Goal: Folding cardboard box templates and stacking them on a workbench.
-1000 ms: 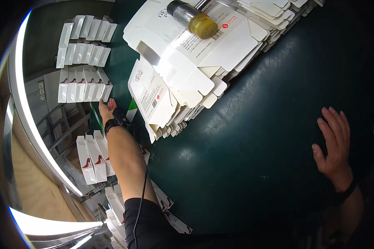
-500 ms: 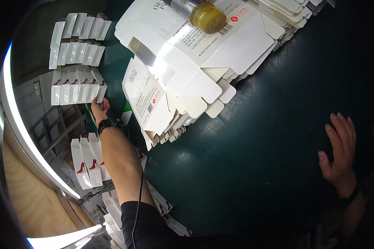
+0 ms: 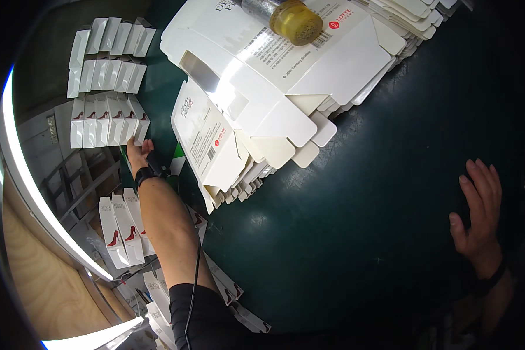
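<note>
My left hand (image 3: 139, 154) reaches out to the far left, its fingers apart at the lower end of the last white box (image 3: 137, 119) in a standing row. The fingertips meet the box's lower edge; part of them is hard to make out. Each box in this row bears a red high-heeled shoe print. My right hand (image 3: 479, 210) lies over the dark green table (image 3: 356, 245) on the right, fingers stretched, holding nothing. Between the hands lies a stack of flat white printed cartons (image 3: 309, 81), beside a smaller stack of similar cartons (image 3: 207, 146).
A bottle-like object (image 3: 297, 24) with a yellowish end rests on the carton stack. More standing boxes (image 3: 114, 76) are behind the front row. Further shoe-print boxes (image 3: 122, 230) stand beside my left forearm. A black cable (image 3: 195, 280) runs along that arm.
Both hands keep nearly the same place and pose. The view has shifted very slightly.
</note>
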Demonstrator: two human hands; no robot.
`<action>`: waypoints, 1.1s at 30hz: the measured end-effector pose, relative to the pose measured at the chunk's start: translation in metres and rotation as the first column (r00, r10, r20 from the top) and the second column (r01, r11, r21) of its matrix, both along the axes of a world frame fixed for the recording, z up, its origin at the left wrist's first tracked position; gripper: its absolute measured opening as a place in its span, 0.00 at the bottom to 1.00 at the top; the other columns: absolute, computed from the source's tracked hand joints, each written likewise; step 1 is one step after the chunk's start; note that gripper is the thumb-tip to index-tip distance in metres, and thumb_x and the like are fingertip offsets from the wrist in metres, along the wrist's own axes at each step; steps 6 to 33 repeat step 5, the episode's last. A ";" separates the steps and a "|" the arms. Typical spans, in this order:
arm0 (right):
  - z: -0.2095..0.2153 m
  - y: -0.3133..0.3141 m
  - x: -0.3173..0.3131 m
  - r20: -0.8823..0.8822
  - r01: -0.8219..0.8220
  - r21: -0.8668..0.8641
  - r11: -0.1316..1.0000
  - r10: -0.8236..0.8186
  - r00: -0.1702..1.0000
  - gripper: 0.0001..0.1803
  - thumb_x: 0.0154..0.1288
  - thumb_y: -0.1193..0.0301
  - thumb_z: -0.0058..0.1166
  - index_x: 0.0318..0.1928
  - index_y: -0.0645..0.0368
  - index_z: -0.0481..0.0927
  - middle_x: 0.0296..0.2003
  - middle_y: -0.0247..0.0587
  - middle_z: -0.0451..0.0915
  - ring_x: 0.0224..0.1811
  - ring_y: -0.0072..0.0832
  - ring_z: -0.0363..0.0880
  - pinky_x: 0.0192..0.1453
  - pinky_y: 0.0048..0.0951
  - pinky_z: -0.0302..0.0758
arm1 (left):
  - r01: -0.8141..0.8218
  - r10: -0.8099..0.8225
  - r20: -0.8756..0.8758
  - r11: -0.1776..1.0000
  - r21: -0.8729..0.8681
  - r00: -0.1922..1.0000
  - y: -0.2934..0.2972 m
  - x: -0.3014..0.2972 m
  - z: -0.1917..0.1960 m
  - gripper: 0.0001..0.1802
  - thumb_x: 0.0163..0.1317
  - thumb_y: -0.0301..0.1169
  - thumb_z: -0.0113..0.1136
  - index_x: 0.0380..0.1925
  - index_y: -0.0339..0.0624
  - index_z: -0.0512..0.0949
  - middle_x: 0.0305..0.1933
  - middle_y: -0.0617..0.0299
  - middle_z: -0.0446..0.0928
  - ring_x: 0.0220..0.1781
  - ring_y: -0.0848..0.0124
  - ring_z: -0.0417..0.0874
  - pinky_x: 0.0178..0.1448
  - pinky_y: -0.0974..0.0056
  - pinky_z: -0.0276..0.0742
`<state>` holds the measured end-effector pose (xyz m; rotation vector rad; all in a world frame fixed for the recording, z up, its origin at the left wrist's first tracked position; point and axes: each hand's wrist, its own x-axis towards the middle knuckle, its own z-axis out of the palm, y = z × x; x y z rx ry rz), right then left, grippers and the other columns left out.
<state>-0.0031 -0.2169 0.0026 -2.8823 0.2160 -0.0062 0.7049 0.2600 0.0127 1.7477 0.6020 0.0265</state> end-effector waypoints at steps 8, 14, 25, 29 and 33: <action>-0.001 0.002 0.002 0.014 0.014 -0.032 0.999 -0.014 1.000 0.30 0.78 0.53 0.39 0.68 0.62 0.69 0.71 0.53 0.67 0.76 0.50 0.63 0.80 0.59 0.56 | 0.001 -0.007 -0.079 0.997 -0.078 0.997 0.016 0.022 0.000 0.29 0.65 0.48 0.65 0.59 0.47 0.69 0.50 0.54 0.73 0.44 0.65 0.79 0.43 0.62 0.87; -0.001 0.002 0.002 0.014 0.014 -0.032 0.999 -0.014 1.000 0.30 0.78 0.53 0.39 0.68 0.62 0.69 0.71 0.53 0.67 0.76 0.50 0.63 0.80 0.59 0.56 | 0.001 -0.007 -0.079 0.997 -0.078 0.997 0.016 0.022 0.000 0.29 0.65 0.48 0.65 0.59 0.47 0.69 0.50 0.54 0.73 0.44 0.65 0.79 0.43 0.62 0.87; -0.001 0.002 0.002 0.014 0.014 -0.032 0.999 -0.014 1.000 0.30 0.78 0.53 0.39 0.68 0.62 0.69 0.71 0.53 0.67 0.76 0.50 0.63 0.80 0.59 0.56 | 0.001 -0.007 -0.079 0.997 -0.078 0.997 0.016 0.022 0.000 0.29 0.65 0.48 0.65 0.59 0.47 0.69 0.50 0.54 0.73 0.44 0.65 0.79 0.43 0.62 0.87; -0.001 0.002 0.002 0.014 0.014 -0.032 0.999 -0.014 1.000 0.30 0.78 0.53 0.39 0.68 0.62 0.69 0.71 0.53 0.67 0.76 0.50 0.63 0.80 0.59 0.56 | 0.001 -0.007 -0.079 0.997 -0.078 0.997 0.016 0.022 0.000 0.29 0.65 0.48 0.65 0.59 0.47 0.69 0.50 0.54 0.73 0.44 0.65 0.79 0.43 0.62 0.87; -0.001 0.002 0.002 0.014 0.014 -0.032 0.999 -0.014 1.000 0.30 0.78 0.53 0.39 0.68 0.62 0.69 0.71 0.53 0.67 0.76 0.50 0.63 0.80 0.59 0.56 | 0.001 -0.007 -0.079 0.997 -0.078 0.997 0.016 0.022 0.000 0.29 0.65 0.48 0.65 0.59 0.47 0.69 0.50 0.54 0.73 0.44 0.65 0.79 0.43 0.62 0.87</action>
